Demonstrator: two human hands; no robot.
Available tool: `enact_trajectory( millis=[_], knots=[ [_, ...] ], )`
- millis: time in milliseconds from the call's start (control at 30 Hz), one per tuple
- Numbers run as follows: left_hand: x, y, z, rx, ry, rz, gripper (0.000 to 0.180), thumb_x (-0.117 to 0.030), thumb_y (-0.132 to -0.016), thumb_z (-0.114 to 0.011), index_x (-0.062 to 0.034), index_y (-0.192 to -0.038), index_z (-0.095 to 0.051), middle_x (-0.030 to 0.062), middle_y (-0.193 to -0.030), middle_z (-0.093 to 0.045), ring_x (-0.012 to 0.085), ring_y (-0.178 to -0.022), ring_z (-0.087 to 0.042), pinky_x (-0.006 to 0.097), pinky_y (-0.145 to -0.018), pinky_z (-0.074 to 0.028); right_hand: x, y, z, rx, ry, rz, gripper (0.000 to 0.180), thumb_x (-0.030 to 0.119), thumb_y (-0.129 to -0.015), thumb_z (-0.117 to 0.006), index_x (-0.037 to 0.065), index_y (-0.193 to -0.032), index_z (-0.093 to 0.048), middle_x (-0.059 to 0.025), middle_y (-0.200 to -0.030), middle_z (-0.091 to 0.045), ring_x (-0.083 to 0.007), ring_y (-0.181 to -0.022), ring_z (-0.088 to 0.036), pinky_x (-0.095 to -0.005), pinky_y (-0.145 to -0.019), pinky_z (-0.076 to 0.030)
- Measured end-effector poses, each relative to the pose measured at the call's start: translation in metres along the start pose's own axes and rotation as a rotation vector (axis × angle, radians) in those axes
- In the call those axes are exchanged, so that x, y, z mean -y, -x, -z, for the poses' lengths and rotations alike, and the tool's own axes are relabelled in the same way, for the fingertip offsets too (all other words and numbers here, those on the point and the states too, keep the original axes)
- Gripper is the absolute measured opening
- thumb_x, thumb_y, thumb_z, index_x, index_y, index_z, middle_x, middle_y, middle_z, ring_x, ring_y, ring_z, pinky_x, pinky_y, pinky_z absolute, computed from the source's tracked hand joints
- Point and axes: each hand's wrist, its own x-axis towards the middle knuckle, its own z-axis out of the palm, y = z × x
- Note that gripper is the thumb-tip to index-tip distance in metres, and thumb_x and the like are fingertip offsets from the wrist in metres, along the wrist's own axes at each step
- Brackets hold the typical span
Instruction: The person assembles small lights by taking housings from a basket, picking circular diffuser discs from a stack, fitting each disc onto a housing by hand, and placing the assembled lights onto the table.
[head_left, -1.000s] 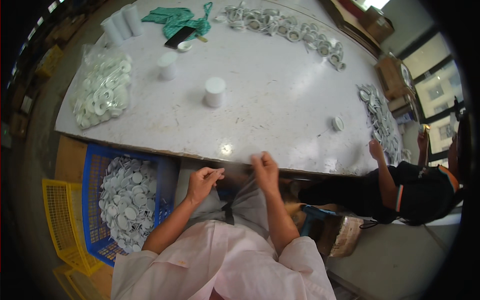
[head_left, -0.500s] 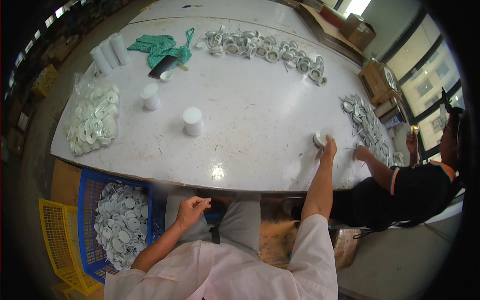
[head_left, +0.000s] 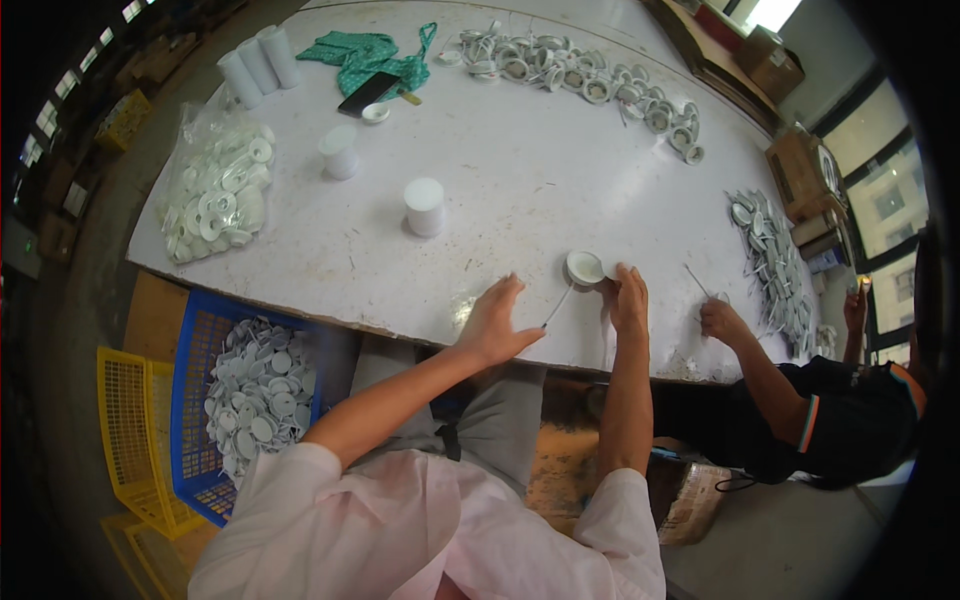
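Note:
My right hand (head_left: 627, 300) is closed at the table's near edge, pinching a white round lamp piece at its fingertips. Beside those fingertips, an open white round cup (head_left: 584, 266) shows its hollow side, with a thin wire (head_left: 558, 307) running down toward me. Whether the cup and the pinched piece are joined I cannot tell. My left hand (head_left: 492, 325) is open, thumb and fingers apart around nothing, its thumb close to the wire's end. Two white cylindrical stacks, a nearer one (head_left: 424, 207) and a farther one (head_left: 338, 152), stand on the table ahead to the left.
Several round wired pieces (head_left: 575, 75) lie along the back. Another pile (head_left: 770, 255) sits at the right, by a co-worker's hand (head_left: 724, 320) holding a wired piece. At left are a bag of white rings (head_left: 215, 205), a phone (head_left: 368, 94), green cloth (head_left: 370, 60) and a blue crate (head_left: 190, 420).
My left hand has risen from above my lap to the table edge, its fingers spreading. My right hand has drawn the round piece nearer and leftward. The view has shifted a little.

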Motion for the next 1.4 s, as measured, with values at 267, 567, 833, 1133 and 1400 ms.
enact_trajectory(
  millis=[267,567,833,1133,1400],
  knots=[
    [0.007,-0.065,-0.046,-0.021,-0.254,0.151,0.092,-0.044,-0.064,-0.078,0.0106,-0.126,-0.038,0.0314,-0.140,-0.033,0.0411,-0.136,-0.023,0.047,-0.112,-0.016,-0.005,0.030,-0.035,-0.068,-0.273,-0.186,0.026,0.015,-0.096,-0.039,-0.004,-0.113,-0.045,-0.0186,-0.107,-0.056,-0.0299,-0.101,-0.059,-0.0482,-0.094,-0.048],
    [0.010,-0.047,-0.038,-0.244,0.238,0.044,0.079,-0.021,-0.064,-0.082,0.0042,-0.126,-0.040,0.0265,-0.122,-0.053,0.0371,-0.114,-0.054,0.043,-0.094,-0.045,-0.022,0.046,-0.057,0.085,-0.519,-0.393,0.029,0.023,-0.099,-0.036,-0.003,-0.109,-0.044,-0.0221,-0.113,-0.057,-0.0335,-0.112,-0.052,-0.0531,-0.096,-0.044],
    [0.012,-0.019,0.012,-0.330,0.170,0.163,0.071,-0.014,-0.067,-0.079,0.0022,-0.123,-0.039,0.0217,-0.105,-0.061,0.0353,-0.100,-0.062,0.039,-0.083,-0.051,-0.025,0.065,-0.106,0.122,-0.234,-0.337,0.023,0.020,-0.097,-0.042,-0.001,-0.102,-0.049,-0.0171,-0.104,-0.060,-0.0258,-0.096,-0.060,-0.0386,-0.075,-0.054],
    [0.024,0.010,0.073,-0.386,0.075,0.433,0.065,-0.014,-0.065,-0.077,-0.0008,-0.116,-0.039,0.0220,-0.104,-0.060,0.0367,-0.099,-0.061,0.041,-0.084,-0.050,-0.052,0.078,-0.143,0.180,0.302,-0.077,0.019,0.019,-0.091,-0.056,0.000,-0.093,-0.059,-0.0034,-0.071,-0.060,-0.0091,-0.057,-0.054,-0.0238,-0.053,-0.046],
    [0.049,0.026,0.107,-0.492,0.059,0.501,0.066,-0.014,-0.064,-0.076,-0.0017,-0.117,-0.038,0.0234,-0.103,-0.060,0.0406,-0.098,-0.059,0.044,-0.084,-0.049,-0.059,0.087,-0.195,0.346,0.893,0.190,0.031,0.017,-0.082,-0.065,-0.002,-0.105,-0.062,-0.0075,-0.069,-0.062,-0.0139,-0.059,-0.057,-0.0276,-0.059,-0.047]
  ],
)
